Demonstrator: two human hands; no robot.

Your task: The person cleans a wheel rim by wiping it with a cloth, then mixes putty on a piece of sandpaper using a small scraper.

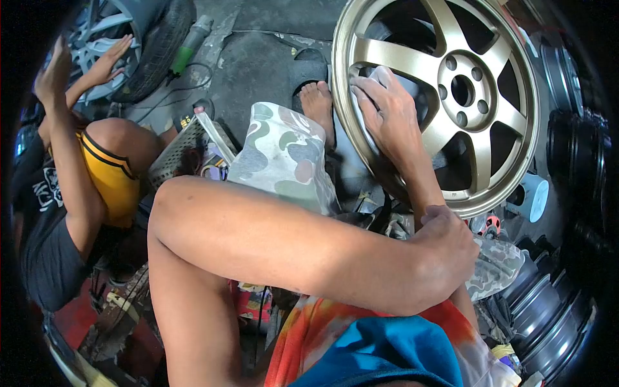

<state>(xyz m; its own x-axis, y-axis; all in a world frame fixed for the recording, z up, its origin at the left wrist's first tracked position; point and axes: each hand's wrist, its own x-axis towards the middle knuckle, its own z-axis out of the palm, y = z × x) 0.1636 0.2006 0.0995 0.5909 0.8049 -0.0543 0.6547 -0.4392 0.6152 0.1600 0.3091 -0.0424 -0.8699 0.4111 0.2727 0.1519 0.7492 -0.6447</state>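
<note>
Far left, a co-worker [80,213] has both hands up by a grey wheel [106,27], with a green power tool [187,48] lying just right of its tire. Then my right hand [388,109], fingers bent and close together, rests on a pale cloth [363,121] at the left inside edge of the gold wheel [480,132], so most of the wheel sits right of it. My left hand [446,244] is nearer, curled by the right forearm, can't tell what it's gripping. Dark rims [548,316] sit far right.

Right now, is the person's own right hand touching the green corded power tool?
Apart. The head view shows the right hand at the gold alloy wheel, with dark floor between it and the green corded power tool.
</note>
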